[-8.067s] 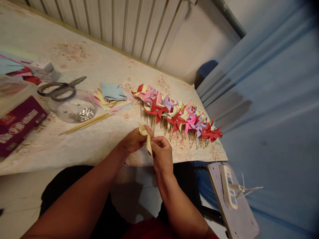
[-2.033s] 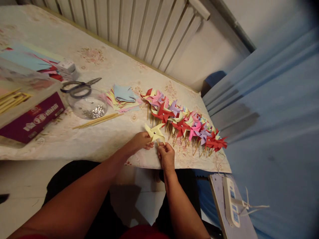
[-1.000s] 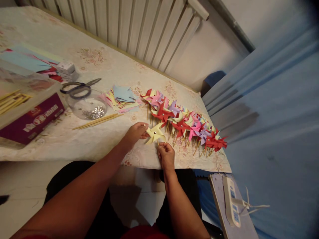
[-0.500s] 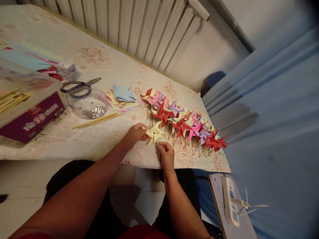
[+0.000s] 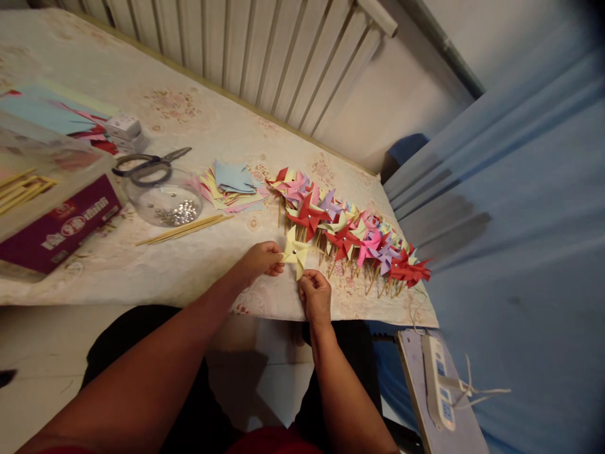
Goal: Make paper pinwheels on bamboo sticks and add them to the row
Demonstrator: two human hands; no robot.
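Yellow pinwheel (image 5: 295, 253), 1 piece: paper, 4 blades, 1 shiny pin (image 5: 294, 251) at the hub. Held over the near side of the cloth-covered bench (image 5: 165, 274), facing my head camera; I take it as the dial's centre for all bearings.

Left hand (image 5: 265, 258), 9 o'clock: fingers narrow and curled, at the tip of a blade; I cannot tell whether they pinch it.

Right hand (image 5: 316, 295), 5 o'clock: fingers narrow, holding the pinwheel from below; the exact grip is hidden from me by the lower blade.

Bunched pinwheels (image 5: 343, 239), 1 to 3 o'clock: red, pink, purple and cream, heads up on sticks, near the right hand; too crowded for me to count.

Cut paper pieces (image 5: 235, 180), 10 o'clock: 1 loose pile, pale blue uppermost.

Loose sticks (image 5: 184, 230), 9 o'clock: 1 bundle, lying flat, just beside the dish.

Clear dish (image 5: 137, 205), between 9 and 10 o'clock: round, with small silvery pieces (image 5: 182, 213) inside.

Scissors (image 5: 165, 159), 10 o'clock: 1 pair, dark handles overlapping the dish's far edge in my view.

Clear box (image 5: 66, 227), 9 o'clock: purple label, more sticks (image 5: 26, 186) inside.

Power strip (image 5: 438, 384), 4 o'clock: white, off the bench.
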